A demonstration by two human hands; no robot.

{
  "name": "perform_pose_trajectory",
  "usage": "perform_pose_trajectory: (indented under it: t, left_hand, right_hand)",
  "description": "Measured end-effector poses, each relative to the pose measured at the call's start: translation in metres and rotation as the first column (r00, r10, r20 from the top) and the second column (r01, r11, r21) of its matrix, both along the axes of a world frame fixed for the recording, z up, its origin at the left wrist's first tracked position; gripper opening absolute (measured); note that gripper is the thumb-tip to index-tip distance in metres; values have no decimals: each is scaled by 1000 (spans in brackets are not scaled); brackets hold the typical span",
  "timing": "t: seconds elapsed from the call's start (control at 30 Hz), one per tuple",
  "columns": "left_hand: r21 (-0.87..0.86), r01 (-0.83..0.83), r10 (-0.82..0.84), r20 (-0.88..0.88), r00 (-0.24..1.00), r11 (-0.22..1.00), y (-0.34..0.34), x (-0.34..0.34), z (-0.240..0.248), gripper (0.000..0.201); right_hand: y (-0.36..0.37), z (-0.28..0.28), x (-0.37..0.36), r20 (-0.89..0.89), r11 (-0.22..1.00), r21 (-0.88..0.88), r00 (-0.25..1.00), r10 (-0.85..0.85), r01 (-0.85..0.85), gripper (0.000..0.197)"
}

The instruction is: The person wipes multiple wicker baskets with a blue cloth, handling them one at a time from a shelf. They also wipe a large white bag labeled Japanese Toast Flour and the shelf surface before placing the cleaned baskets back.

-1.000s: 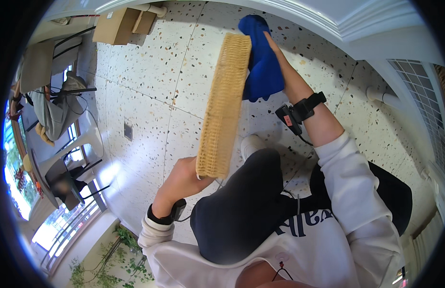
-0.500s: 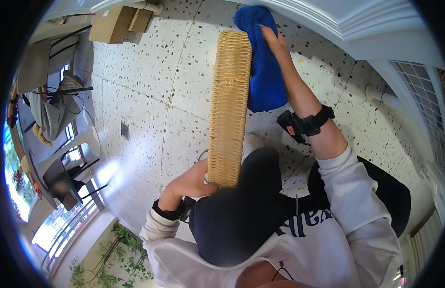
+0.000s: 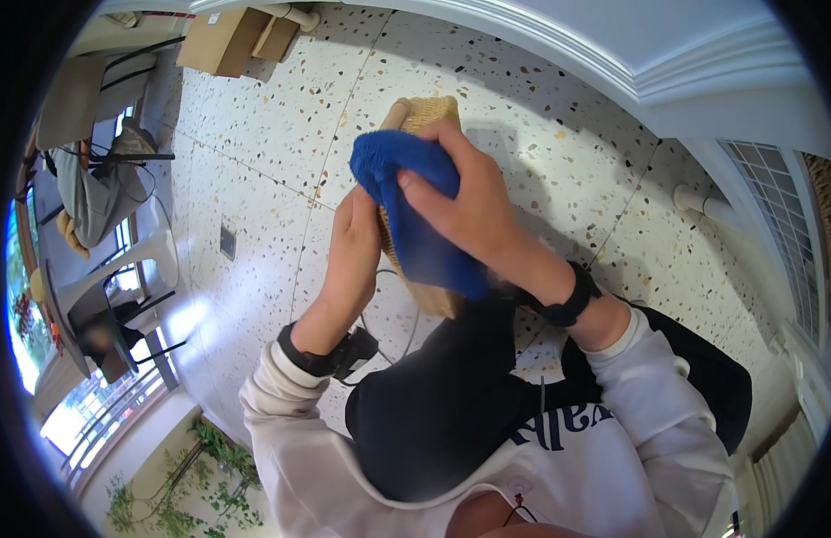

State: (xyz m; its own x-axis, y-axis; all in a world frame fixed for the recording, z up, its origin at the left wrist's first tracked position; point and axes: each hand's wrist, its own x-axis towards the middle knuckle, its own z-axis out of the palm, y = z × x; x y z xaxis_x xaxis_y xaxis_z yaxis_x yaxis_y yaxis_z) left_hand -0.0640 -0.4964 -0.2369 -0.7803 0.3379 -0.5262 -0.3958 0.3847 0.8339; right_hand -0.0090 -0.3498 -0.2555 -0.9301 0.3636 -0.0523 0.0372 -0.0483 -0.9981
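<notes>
A long, tan woven wicker basket (image 3: 436, 111) is held up in front of me, above my knee. My left hand (image 3: 351, 251) grips its left side, the fingertips partly hidden behind the cloth. A blue cloth (image 3: 426, 242) drapes over the middle of the basket and covers most of it. My right hand (image 3: 474, 199) pinches the cloth between thumb and fingers and presses it against the basket near its far end. Both ends of the wicker stick out from under the cloth.
Below lies a speckled terrazzo floor (image 3: 263, 143). Cardboard boxes (image 3: 223, 43) stand at the far left. Chairs with clothing (image 3: 93, 202) are along the left side, and a leafy plant (image 3: 178, 484) is at lower left. A white panelled furniture edge (image 3: 559, 54) runs along the far right.
The basket has tilted and turned in my left hand, which moved up along it. My right hand has brought the blue cloth from beyond the far end back onto the basket.
</notes>
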Motion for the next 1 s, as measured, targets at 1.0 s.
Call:
perform_pose_trajectory:
  t: [1.0]
  left_hand:
    - [249, -487, 544, -478, 690, 837, -63, 42, 25, 44]
  right_hand:
    - [112, -7, -4, -261, 948, 315, 965, 38, 48, 28]
